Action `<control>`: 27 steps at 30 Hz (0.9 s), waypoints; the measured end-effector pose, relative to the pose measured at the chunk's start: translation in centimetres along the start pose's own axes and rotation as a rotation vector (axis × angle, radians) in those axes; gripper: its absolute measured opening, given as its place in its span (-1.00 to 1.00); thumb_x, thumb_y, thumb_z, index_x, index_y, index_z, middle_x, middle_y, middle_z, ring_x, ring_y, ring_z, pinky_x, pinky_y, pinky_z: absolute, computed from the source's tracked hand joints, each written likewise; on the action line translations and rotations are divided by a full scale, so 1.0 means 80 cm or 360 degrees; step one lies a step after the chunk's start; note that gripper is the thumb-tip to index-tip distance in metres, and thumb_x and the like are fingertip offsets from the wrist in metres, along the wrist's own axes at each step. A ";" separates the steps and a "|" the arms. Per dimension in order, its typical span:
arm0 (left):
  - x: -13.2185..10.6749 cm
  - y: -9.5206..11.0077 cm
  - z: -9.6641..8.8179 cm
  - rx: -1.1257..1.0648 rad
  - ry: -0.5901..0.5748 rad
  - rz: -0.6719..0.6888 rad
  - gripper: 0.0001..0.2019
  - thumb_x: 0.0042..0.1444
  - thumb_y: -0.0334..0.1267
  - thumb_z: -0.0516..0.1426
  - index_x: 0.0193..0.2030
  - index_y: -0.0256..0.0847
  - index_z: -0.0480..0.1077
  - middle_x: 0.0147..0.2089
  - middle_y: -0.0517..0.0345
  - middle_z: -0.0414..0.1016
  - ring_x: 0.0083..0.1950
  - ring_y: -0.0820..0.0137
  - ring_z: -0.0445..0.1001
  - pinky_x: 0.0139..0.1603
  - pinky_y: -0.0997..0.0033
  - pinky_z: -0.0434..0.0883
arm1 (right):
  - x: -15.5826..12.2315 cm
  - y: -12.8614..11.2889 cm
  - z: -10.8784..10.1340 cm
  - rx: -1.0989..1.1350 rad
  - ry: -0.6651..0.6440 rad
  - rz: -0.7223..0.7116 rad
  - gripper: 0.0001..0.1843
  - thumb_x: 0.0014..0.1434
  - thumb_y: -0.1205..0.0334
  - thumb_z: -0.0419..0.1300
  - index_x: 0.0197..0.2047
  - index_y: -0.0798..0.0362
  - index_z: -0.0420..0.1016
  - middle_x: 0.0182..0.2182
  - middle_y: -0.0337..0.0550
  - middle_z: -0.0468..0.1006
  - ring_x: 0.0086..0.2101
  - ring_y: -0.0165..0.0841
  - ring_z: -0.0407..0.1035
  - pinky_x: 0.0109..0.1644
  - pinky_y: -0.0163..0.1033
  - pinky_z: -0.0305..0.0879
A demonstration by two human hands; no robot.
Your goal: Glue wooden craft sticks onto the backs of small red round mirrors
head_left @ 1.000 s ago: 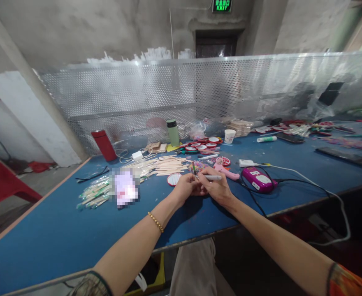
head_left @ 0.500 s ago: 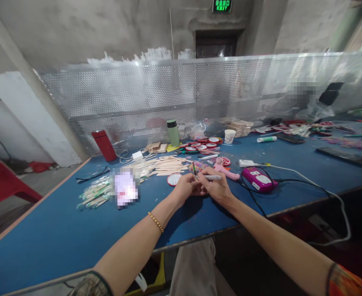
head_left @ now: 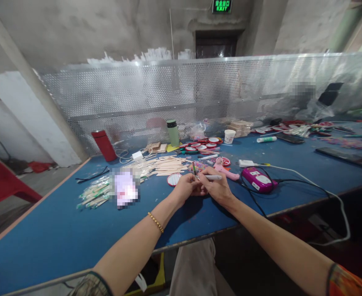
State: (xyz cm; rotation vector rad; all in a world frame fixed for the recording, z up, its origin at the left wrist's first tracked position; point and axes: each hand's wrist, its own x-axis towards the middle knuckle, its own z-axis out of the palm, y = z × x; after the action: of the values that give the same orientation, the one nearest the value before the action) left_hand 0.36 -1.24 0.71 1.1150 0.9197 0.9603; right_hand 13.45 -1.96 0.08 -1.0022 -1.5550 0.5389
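Over the front of the blue table, my left hand (head_left: 187,187) is closed on a small flat craft stick (head_left: 194,168) with dark and coloured parts at its upper end. My right hand (head_left: 216,187) grips a white marker pen (head_left: 214,177), its back end pointing right and its tip at the stick. The fingertips of both hands meet, and the lower part of the stick is hidden by them. Just left of my hands lies a round, red-rimmed white disc (head_left: 174,179). Behind them are plain wooden craft sticks (head_left: 170,165) and a pile of small coloured bits (head_left: 199,166).
A pink glue gun (head_left: 227,172) and a purple power box (head_left: 258,179) with cables lie to the right. Bagged sticks (head_left: 94,193) and a blurred-out phone-like thing (head_left: 125,188) lie left. A red bottle (head_left: 103,146), a green bottle (head_left: 172,133) and a paper cup (head_left: 229,136) stand behind.
Hardly anything differs. Both hands stay in the same place, with the pen and stick held as before; the pen's back end has shifted very slightly.
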 end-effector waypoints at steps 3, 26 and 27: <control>0.000 0.001 0.000 -0.0015 0.0016 -0.0013 -0.68 0.03 -0.32 0.32 -0.48 -0.26 0.20 -0.59 0.22 0.42 -0.55 0.50 0.47 -0.38 0.41 0.55 | 0.000 -0.001 -0.001 -0.0020 0.0001 -0.0022 -0.74 0.15 0.07 0.13 -0.51 -0.01 0.37 -0.64 -0.27 0.42 -0.65 -0.38 0.33 -0.61 -0.30 0.25; 0.000 0.000 0.001 0.0003 0.0033 -0.0035 -0.69 0.03 -0.36 0.30 -0.49 -0.26 0.19 -0.60 0.22 0.42 -0.55 0.49 0.47 -0.38 0.42 0.54 | 0.001 -0.001 0.000 0.0001 0.0009 -0.0022 -0.75 0.14 0.09 0.13 -0.52 -0.01 0.34 -0.67 -0.29 0.40 -0.66 -0.40 0.32 -0.61 -0.32 0.24; 0.000 0.001 0.001 0.0008 0.0042 -0.0041 -0.69 0.04 -0.38 0.29 -0.49 -0.26 0.19 -0.61 0.22 0.42 -0.55 0.49 0.47 -0.39 0.42 0.54 | 0.001 -0.001 -0.001 -0.0008 0.0019 -0.0026 -0.75 0.14 0.09 0.13 -0.52 -0.01 0.34 -0.67 -0.29 0.40 -0.66 -0.41 0.32 -0.61 -0.33 0.24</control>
State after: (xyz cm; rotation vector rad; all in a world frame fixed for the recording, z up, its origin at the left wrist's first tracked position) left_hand 0.42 -1.27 0.82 1.0944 0.9564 0.9541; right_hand 13.46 -1.94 0.20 -0.9944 -1.5534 0.5172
